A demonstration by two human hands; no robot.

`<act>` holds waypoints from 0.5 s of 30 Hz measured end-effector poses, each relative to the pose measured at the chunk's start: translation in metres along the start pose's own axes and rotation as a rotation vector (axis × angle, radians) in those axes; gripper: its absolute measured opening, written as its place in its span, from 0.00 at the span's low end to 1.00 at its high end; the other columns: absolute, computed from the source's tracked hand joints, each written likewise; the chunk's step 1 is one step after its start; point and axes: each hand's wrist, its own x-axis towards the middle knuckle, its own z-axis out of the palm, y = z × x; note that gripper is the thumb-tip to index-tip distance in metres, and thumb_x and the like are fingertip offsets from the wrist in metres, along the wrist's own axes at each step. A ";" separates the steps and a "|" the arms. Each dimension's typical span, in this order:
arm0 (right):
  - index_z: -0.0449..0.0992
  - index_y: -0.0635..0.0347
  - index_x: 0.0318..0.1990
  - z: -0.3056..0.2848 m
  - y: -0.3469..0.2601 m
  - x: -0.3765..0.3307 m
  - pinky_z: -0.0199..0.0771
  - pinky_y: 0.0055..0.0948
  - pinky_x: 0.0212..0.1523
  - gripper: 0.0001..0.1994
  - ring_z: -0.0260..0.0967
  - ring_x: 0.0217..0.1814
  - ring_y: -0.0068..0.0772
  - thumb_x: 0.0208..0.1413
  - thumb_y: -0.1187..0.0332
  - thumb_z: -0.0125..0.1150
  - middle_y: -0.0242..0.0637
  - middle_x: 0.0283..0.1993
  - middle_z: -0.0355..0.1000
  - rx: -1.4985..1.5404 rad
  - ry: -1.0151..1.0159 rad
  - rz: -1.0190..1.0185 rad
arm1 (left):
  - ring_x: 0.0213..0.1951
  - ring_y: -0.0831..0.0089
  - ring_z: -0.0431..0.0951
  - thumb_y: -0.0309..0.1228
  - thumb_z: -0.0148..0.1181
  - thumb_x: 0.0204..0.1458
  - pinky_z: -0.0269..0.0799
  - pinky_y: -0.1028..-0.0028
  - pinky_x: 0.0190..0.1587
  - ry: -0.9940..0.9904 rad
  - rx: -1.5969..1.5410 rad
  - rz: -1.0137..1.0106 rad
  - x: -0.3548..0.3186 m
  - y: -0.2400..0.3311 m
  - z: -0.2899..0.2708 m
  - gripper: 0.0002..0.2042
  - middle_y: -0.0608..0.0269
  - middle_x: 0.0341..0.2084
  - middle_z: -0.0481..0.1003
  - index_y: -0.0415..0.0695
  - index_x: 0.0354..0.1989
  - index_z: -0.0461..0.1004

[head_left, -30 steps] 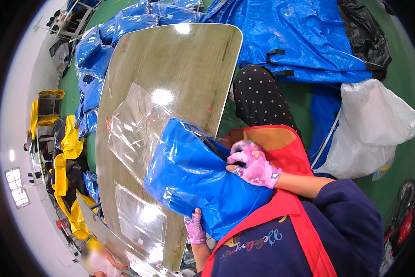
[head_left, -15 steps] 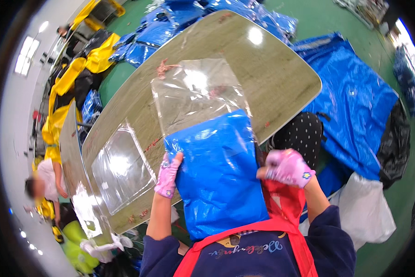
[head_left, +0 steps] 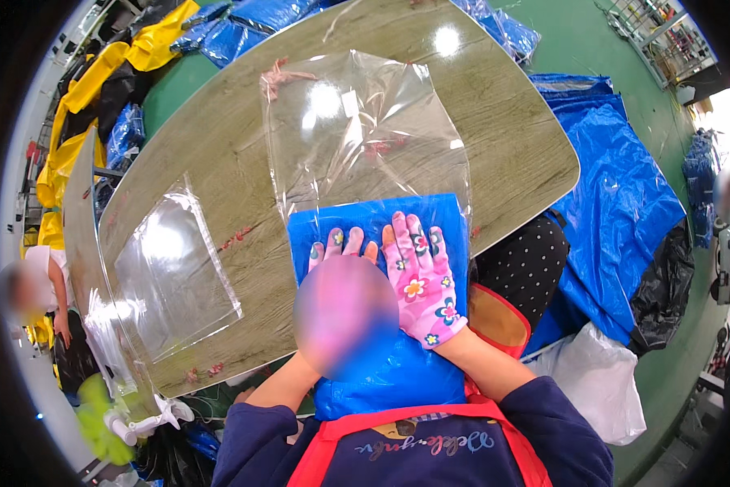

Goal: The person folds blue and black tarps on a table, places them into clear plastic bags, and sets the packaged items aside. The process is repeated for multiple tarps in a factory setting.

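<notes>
A folded blue plastic sheet [head_left: 389, 373] lies in front of me, from the table's near edge back toward my lap. Its far part appears to be inside a clear plastic bag [head_left: 300, 162], whose other end stretches flat across the table. Both hands wear pink flowered gloves with bare fingertips. My right hand [head_left: 422, 280] lies flat on the blue sheet, fingers stretched away from me. Beside it my left hand [head_left: 340, 260] also rests on the sheet with fingers extended; a blurred patch covers much of its back. Neither hand grips anything.
The wood-grain table [head_left: 511, 138] carries another clear bag [head_left: 170, 268] at left and scraps of reddish string [head_left: 279, 77]. Blue sheeting [head_left: 616, 178] and a white sack [head_left: 592, 390] lie on the floor at right. A person [head_left: 52, 292] stands at far left, near a green fan [head_left: 101, 422].
My left hand has moved from the sheet's left edge onto its top. My right hand has come in from the right and opened flat on the sheet. The view has shifted.
</notes>
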 end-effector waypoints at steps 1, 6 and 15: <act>0.57 0.65 0.67 0.004 0.001 -0.002 0.35 0.50 0.72 0.34 0.41 0.76 0.45 0.56 0.53 0.50 0.48 0.73 0.45 0.007 -0.004 0.009 | 0.65 0.47 0.57 0.49 0.45 0.57 0.47 0.47 0.66 0.001 -0.011 0.010 -0.001 0.002 0.002 0.27 0.50 0.63 0.60 0.43 0.59 0.66; 0.66 0.62 0.60 -0.007 0.005 0.006 0.45 0.48 0.70 0.28 0.51 0.71 0.45 0.55 0.55 0.55 0.47 0.68 0.56 0.105 0.063 -0.039 | 0.63 0.49 0.61 0.42 0.53 0.53 0.49 0.49 0.65 -0.011 -0.037 0.014 0.008 0.000 -0.009 0.25 0.49 0.62 0.62 0.40 0.57 0.68; 0.57 0.66 0.65 0.017 0.097 0.023 0.71 0.27 0.55 0.37 0.69 0.53 0.28 0.51 0.65 0.70 0.42 0.52 0.72 1.121 0.296 0.485 | 0.57 0.61 0.68 0.39 0.62 0.53 0.62 0.66 0.60 0.230 -1.249 -0.777 0.031 -0.059 -0.020 0.28 0.45 0.56 0.68 0.35 0.59 0.66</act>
